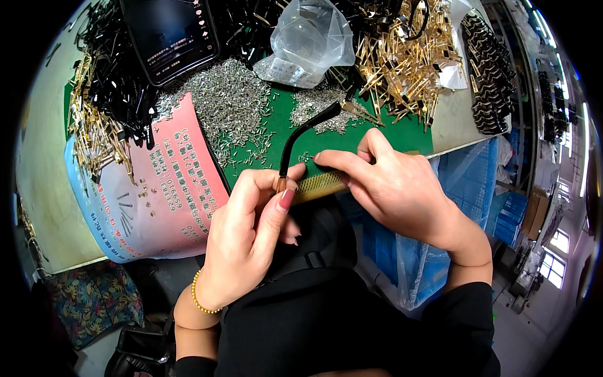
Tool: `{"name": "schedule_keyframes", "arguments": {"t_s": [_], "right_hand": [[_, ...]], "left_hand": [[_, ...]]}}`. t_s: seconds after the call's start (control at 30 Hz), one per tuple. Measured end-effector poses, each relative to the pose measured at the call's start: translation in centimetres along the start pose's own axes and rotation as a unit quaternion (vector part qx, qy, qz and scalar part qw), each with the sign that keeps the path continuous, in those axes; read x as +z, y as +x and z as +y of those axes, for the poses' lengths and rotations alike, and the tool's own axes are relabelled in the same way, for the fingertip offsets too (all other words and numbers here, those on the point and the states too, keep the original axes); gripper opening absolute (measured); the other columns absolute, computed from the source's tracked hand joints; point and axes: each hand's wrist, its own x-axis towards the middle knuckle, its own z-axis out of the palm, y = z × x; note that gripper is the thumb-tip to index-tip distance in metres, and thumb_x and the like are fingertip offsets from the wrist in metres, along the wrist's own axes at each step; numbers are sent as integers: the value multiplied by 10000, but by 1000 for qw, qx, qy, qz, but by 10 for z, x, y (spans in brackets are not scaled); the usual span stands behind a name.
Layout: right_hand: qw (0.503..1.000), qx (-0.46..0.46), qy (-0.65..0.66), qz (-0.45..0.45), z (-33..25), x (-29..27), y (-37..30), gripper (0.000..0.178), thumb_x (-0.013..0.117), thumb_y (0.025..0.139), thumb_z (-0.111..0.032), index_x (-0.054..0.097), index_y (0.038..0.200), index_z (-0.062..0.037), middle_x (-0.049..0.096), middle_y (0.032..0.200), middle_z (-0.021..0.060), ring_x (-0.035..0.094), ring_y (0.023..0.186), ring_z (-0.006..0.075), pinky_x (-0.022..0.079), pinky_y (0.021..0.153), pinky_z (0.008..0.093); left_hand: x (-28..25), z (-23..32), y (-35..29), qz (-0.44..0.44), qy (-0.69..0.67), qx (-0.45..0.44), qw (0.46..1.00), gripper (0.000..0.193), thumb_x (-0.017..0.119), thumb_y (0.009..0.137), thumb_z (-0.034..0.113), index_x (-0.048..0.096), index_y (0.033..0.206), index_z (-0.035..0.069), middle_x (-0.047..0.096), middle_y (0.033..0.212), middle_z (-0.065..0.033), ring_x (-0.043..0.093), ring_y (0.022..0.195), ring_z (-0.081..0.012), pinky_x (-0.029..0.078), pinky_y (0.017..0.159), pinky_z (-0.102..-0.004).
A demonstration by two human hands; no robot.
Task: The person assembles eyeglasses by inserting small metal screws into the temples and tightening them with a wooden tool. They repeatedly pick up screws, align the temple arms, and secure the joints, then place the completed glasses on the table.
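Observation:
My left hand (pixel 245 232) is closed in a pinch around an eyeglass temple (pixel 308 131). Its black curved tip points up and to the right, ending near loose gold temples. My right hand (pixel 405 191) reaches in from the right with its index finger stretched toward a few tiny metal screws (pixel 304 157) on the green mat (pixel 411 135); some of its other fingers are bent and partly hidden. Nothing shows in this hand. A strip of yellow mesh (pixel 317 186) runs along the table edge beneath both hands. Larger heaps of small silver screws (pixel 229 103) lie beyond my left hand.
A phone (pixel 169 38) lies at the back left among black temples (pixel 119 75). Gold temples (pixel 402 63) pile up at the back right, beside a clear plastic bag (pixel 312 41). A pink and blue printed sheet (pixel 166 188) covers the left. Blue crates (pixel 465 182) stand right of the table.

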Motion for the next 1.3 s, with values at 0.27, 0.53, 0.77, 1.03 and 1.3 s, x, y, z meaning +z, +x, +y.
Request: {"name": "schedule_keyframes", "arguments": {"t_s": [0.27, 0.53, 0.77, 1.03, 1.3], "right_hand": [[1000, -12, -9, 17, 0, 4, 4, 463, 688, 839, -63, 642, 1275, -212, 521, 823, 80, 649, 623, 198, 465, 443, 321], [998, 5, -35, -51, -7, -4, 13, 460, 655, 878, -103, 596, 1322, -210, 545, 861, 115, 657, 606, 229, 474, 446, 343], [959, -16, 278, -55, -11, 7, 24, 417, 523, 1027, -174, 441, 1434, -147, 616, 966, 144, 670, 629, 246, 523, 519, 346], [762, 197, 558, -264, -33, -26, 40, 435, 452, 1080, -236, 336, 1476, -99, 574, 850, 55, 641, 628, 132, 515, 502, 271], [625, 259, 670, -306, -24, -31, 33, 464, 505, 1078, -242, 265, 1429, -57, 515, 872, 36, 563, 530, 93, 416, 402, 247]], "left_hand": [[-8, -2, -9, 44, 32, 31, 998, 132, 494, 1082, 97, 497, 1151, -16, 657, 1293, -203, 639, 687, -101, 577, 632, -250], [-9, -5, -9, 121, 74, 30, 989, 172, 569, 1048, 55, 605, 1188, -38, 746, 883, -78, 638, 633, -71, 545, 597, -223], [-8, -6, -4, 126, 109, 36, 985, 181, 609, 1028, 58, 682, 1172, -23, 727, 815, -63, 649, 597, -76, 538, 558, -224], [-6, -19, -4, 160, 263, 132, 942, 188, 667, 970, 26, 693, 1153, -13, 724, 807, -117, 681, 597, -168, 526, 546, -289], [-7, -37, 5, 187, 476, 366, 777, 319, 740, 869, -26, 679, 1180, -57, 632, 730, -73, 608, 578, -191, 477, 538, -300]]}}
